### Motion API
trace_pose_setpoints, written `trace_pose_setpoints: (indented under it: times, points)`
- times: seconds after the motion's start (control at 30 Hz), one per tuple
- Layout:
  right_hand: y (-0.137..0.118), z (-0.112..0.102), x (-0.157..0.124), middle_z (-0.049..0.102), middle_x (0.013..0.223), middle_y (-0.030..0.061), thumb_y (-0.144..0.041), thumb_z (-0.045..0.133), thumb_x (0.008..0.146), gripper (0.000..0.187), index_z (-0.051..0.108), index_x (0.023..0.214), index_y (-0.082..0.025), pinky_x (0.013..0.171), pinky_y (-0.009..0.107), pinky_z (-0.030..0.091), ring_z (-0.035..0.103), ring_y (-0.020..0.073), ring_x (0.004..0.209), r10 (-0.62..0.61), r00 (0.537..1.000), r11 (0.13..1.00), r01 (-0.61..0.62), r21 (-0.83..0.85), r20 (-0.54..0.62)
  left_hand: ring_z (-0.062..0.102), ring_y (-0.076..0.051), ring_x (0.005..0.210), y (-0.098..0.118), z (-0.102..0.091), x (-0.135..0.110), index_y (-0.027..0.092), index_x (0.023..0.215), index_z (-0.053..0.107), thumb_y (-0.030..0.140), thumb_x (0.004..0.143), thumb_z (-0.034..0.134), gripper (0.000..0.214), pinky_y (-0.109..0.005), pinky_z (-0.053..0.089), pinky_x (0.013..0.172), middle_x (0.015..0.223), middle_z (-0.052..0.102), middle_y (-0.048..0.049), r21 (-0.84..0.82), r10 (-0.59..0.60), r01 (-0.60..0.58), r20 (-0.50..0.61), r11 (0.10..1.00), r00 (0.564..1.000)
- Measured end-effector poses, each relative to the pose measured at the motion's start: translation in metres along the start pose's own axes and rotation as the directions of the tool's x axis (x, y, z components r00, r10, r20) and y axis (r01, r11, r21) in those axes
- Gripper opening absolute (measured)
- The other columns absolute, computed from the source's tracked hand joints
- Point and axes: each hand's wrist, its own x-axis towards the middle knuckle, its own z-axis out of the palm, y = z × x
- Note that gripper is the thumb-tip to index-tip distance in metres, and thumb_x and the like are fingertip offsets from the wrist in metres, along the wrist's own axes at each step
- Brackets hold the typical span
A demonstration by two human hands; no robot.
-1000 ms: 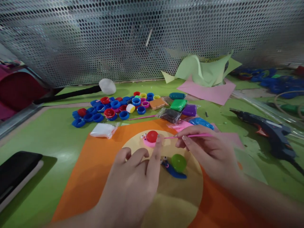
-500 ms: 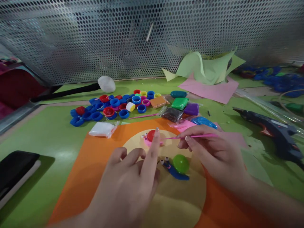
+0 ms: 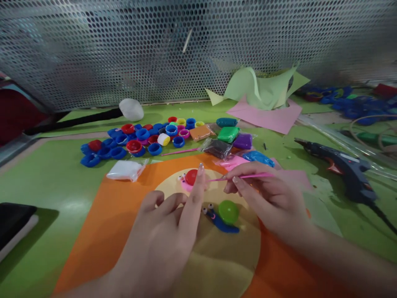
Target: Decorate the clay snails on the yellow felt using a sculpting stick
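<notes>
My left hand (image 3: 167,227) lies over the paper, index finger stretched onto the right side of a pink clay snail (image 3: 187,186) with a red cap as its shell. Its other fingers are loosely bent and grip nothing visible. In a pinch of thumb and fingers, my right hand (image 3: 263,194) holds a thin pink clay modelling tool (image 3: 256,175). The tool's tip points left at the snail's tail end; my fingertip partly hides that spot. Nearer me, a blue clay snail (image 3: 222,222) with a green cap shell (image 3: 228,212) sits on the yellow paper circle (image 3: 226,260).
Orange paper (image 3: 96,215) lies under the circle. Behind it are several bottle caps (image 3: 142,134), a white clay packet (image 3: 124,170) and a black clay packet (image 3: 216,148). A glue gun (image 3: 344,165) lies right, a black phone-like object (image 3: 15,221) left. Perforated metal (image 3: 155,54) stands behind.
The whole scene has shifted slightly left in view. My left index finger stays on the pink snail, and the tool in my right hand keeps nearly the same place beside it.
</notes>
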Motion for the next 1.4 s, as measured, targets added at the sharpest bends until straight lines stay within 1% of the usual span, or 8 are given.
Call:
trace_pose_setpoints:
  times: [0.1,0.23,0.37,0.47,0.57,0.77,1.1,1.4]
  points:
    - [0.0,0.001,0.001,0.061,0.076,-0.0003,-0.006,0.049,0.084,0.016,0.061,0.082,-0.016,0.057,0.014,0.051,0.061,0.0063,0.063,-0.009,1.0,1.0,0.009,-0.003,-0.006,0.059,-0.024,0.062,0.001,0.002,0.002,0.003,0.142,-0.003,0.006,0.076,0.036,0.077,-0.039,0.04,0.058,0.067,0.067,-0.0053,-0.011,0.009,-0.009,-0.012,1.0,1.0]
    - [0.001,0.001,0.0,0.061,0.076,-0.0007,-0.005,0.049,0.084,0.017,0.061,0.081,-0.017,0.056,0.014,0.051,0.061,0.0063,0.064,0.0,1.0,1.0,0.0,0.018,0.0,0.058,-0.025,0.061,0.002,0.003,0.004,0.003,0.142,-0.001,0.0,0.069,0.036,0.082,-0.039,0.042,0.056,0.067,0.067,-0.0057,-0.002,0.004,-0.004,-0.038,1.0,0.999]
    - [0.0,0.0,-0.002,0.061,0.077,-0.0007,-0.006,0.05,0.084,0.016,0.061,0.083,-0.018,0.057,0.016,0.051,0.061,0.0073,0.065,0.012,1.0,0.999,-0.012,0.038,0.002,0.058,-0.025,0.063,-0.003,0.003,0.005,0.012,0.143,-0.003,0.002,0.074,0.037,0.081,-0.041,0.044,0.059,0.07,0.069,-0.0028,-0.078,-0.089,0.086,-0.028,0.993,0.996]
    - [0.0,0.0,-0.003,0.061,0.077,-0.0007,-0.006,0.05,0.084,0.016,0.061,0.083,-0.018,0.058,0.016,0.051,0.06,0.0076,0.065,0.024,1.0,0.999,-0.024,0.035,0.0,0.06,-0.024,0.068,-0.008,0.003,0.007,0.02,0.143,-0.005,0.011,0.08,0.044,0.081,-0.041,0.044,0.063,0.073,0.07,0.0012,-0.187,-0.173,0.174,0.02,0.967,0.985]
    - [0.0,0.0,-0.002,0.061,0.076,-0.001,-0.005,0.05,0.084,0.018,0.061,0.082,-0.019,0.056,0.016,0.051,0.061,0.0078,0.065,0.028,1.0,0.999,-0.028,0.026,0.0,0.061,-0.022,0.072,-0.01,0.003,0.01,0.028,0.143,-0.005,0.012,0.078,0.051,0.086,-0.038,0.044,0.066,0.077,0.07,0.0048,-0.247,-0.234,0.25,0.092,0.936,0.968]
    - [0.0,0.001,0.0,0.062,0.074,-0.001,-0.006,0.05,0.083,0.017,0.061,0.081,-0.018,0.055,0.015,0.051,0.061,0.0076,0.063,0.03,1.0,0.999,-0.03,0.022,-0.003,0.061,-0.02,0.073,-0.009,0.007,0.013,0.033,0.141,-0.002,0.013,0.079,0.055,0.087,-0.037,0.043,0.07,0.075,0.07,0.0089,-0.29,-0.284,0.316,0.149,0.903,0.947]
    - [0.0,0.0,-0.004,0.061,0.076,-0.0005,-0.006,0.049,0.084,0.016,0.061,0.085,-0.017,0.059,0.016,0.051,0.061,0.008,0.067,0.055,0.998,0.997,-0.056,0.044,0.023,0.062,-0.021,0.075,-0.007,0.008,0.012,0.028,0.141,0.007,0.013,0.081,0.051,0.076,-0.038,0.044,0.07,0.08,0.071,0.0037,-0.287,-0.261,0.303,0.174,0.909,0.949]
    - [0.0,0.0,-0.003,0.06,0.075,-0.0005,-0.008,0.049,0.085,0.014,0.061,0.084,-0.016,0.06,0.014,0.05,0.06,0.007,0.067,0.053,0.998,0.998,-0.054,0.035,0.03,0.061,-0.025,0.068,-0.003,0.006,0.009,0.016,0.139,0.011,0.009,0.079,0.044,0.068,-0.043,0.047,0.064,0.074,0.069,-0.003,-0.067,-0.115,0.119,0.065,0.991,0.991]
